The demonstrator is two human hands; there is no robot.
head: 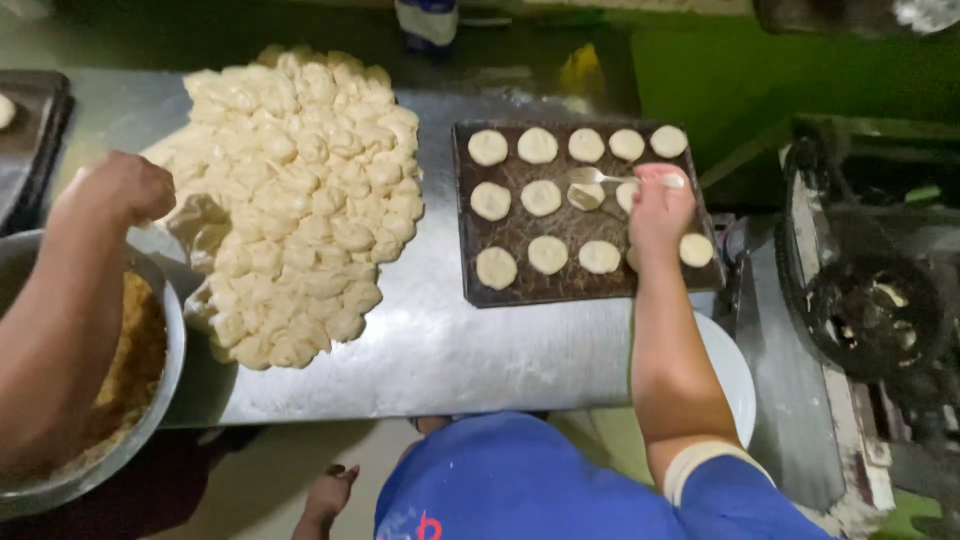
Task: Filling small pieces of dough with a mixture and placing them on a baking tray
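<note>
My right hand [660, 205] is over a dark baking tray [560, 290] and is shut on a metal spoon [600, 177]. The spoon's bowl rests on a flat dough round [587, 195] in the middle row. Several pale dough rounds lie in rows on the tray. My left hand [120, 190] is a closed fist at the left edge of a big heap of small dough pieces [300, 200]. Whether anything is inside the fist is hidden.
Both tray and heap lie on a steel table [450, 345]. A metal bowl of brown crumbly filling [135, 365] sits under my left forearm. A dark tray [30, 130] is far left, a white dish [735, 375] by my right elbow, a black machine [870, 310] right.
</note>
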